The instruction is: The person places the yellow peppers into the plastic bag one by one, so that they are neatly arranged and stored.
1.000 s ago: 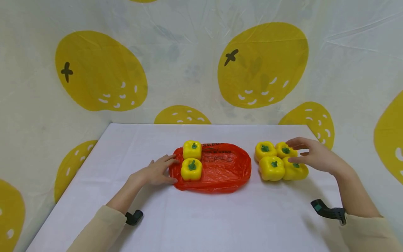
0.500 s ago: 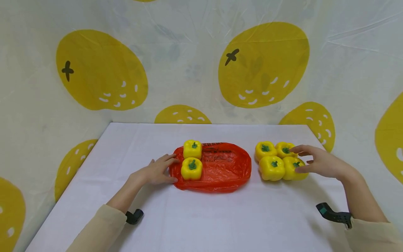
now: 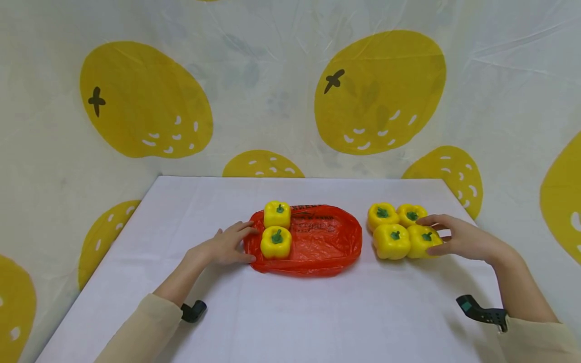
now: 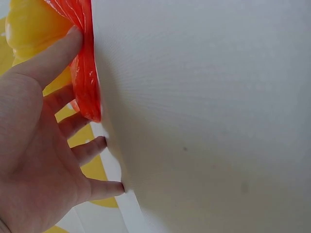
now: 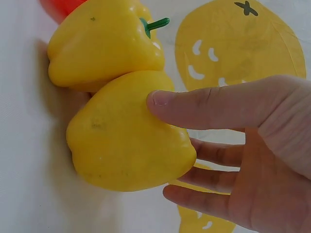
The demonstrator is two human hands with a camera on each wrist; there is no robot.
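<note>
My left hand (image 3: pixel 229 247) lies at the left end of a red plastic bag (image 3: pixel 324 247), fingers spread and fairly straight. In the left wrist view its thumb touches the bag's edge (image 4: pixel 87 82), and the outer fingertips rest on the table. Two yellow bell peppers (image 3: pixel 276 243) with green stems stand on the bag, one behind the other. To the right, several more stand in a tight group. My right hand (image 3: pixel 467 239) holds the front right bell pepper (image 5: pixel 126 138) of that group, thumb on its near side, fingers round the far side, little finger apart from it.
The other grouped bell peppers stand right against the held one, including the front left pepper (image 3: pixel 391 242) and the back right one (image 3: pixel 410 214). A white cloth covers the table (image 3: pixel 295 317). Behind it hangs a curtain (image 3: pixel 268 101) printed with large yellow fruit.
My right hand has moved right and down, and its thumb and fingers have come round the front right bell pepper. The left hand, the bag and its two peppers stay in place.
</note>
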